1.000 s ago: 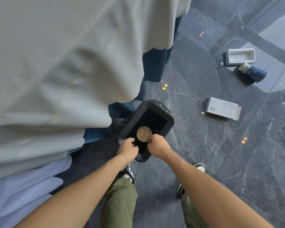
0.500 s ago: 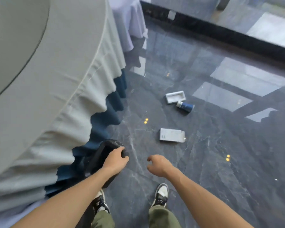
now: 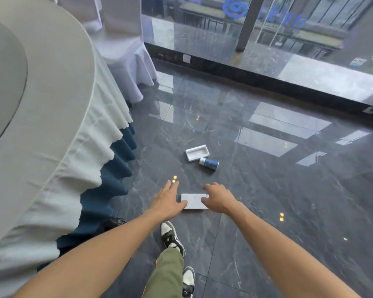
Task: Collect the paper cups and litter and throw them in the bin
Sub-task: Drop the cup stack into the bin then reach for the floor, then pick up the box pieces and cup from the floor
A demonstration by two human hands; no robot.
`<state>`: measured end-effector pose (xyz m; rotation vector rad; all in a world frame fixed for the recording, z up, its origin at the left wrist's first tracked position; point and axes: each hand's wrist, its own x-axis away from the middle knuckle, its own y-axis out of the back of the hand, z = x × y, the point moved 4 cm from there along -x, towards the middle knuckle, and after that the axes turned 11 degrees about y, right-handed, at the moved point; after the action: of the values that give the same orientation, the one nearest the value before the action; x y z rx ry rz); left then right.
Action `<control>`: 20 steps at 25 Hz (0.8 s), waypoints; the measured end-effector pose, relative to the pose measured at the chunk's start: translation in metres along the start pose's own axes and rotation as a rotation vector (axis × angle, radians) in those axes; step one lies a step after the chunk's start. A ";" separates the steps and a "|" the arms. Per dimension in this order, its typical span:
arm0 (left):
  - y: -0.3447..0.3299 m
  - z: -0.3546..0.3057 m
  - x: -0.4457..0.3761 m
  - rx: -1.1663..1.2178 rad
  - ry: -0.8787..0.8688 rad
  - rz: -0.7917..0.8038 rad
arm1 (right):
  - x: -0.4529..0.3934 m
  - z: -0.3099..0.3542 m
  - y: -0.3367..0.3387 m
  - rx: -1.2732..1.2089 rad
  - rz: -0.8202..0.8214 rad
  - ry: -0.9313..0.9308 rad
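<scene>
Both hands reaching out over floor [image 3: 267, 211]. Left hand [image 3: 167, 202] open, holding nothing. Right hand [image 3: 219, 197] loosely curled, holding nothing. Flat white box [image 3: 192, 201] lying between hands, long side running left-right. Blue paper cup [image 3: 209, 163] lying farther ahead, beside white tray [image 3: 196, 152].

Banquet hall or hotel function room, ground floor. Evidence: large round table [image 3: 52, 125] under a grey floor-length cloth with scalloped hem, pleated dark-blue skirting [image 3: 119, 168] beneath it. Chairs in white fabric covers [image 3: 125, 61] pulled up just beyond it. Polished dark marble-look floor tiles [image 3: 267, 211], glossy enough to mirror ceiling spotlights and windows. Full-height glass wall [image 3: 202, 35] with a black base strip along the far side, blue logo [image 3: 235, 6] on the glass, paving and building fronts outside.
</scene>
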<state>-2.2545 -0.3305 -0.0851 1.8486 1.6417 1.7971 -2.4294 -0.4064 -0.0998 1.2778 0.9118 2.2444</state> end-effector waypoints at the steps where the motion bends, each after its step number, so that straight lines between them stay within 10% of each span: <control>1: 0.007 -0.010 -0.012 -0.005 -0.010 -0.004 | -0.006 -0.007 0.012 0.007 -0.012 -0.008; 11: 0.041 -0.072 -0.153 -0.024 -0.082 -0.141 | -0.109 -0.069 0.088 0.014 -0.261 -0.027; 20: -0.065 -0.051 -0.335 0.006 -0.028 -0.184 | -0.293 -0.187 0.016 0.050 -0.331 0.037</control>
<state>-2.2429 -0.5671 -0.3363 1.6560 1.7444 1.6861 -2.4445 -0.6633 -0.3347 1.0221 1.1098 2.0022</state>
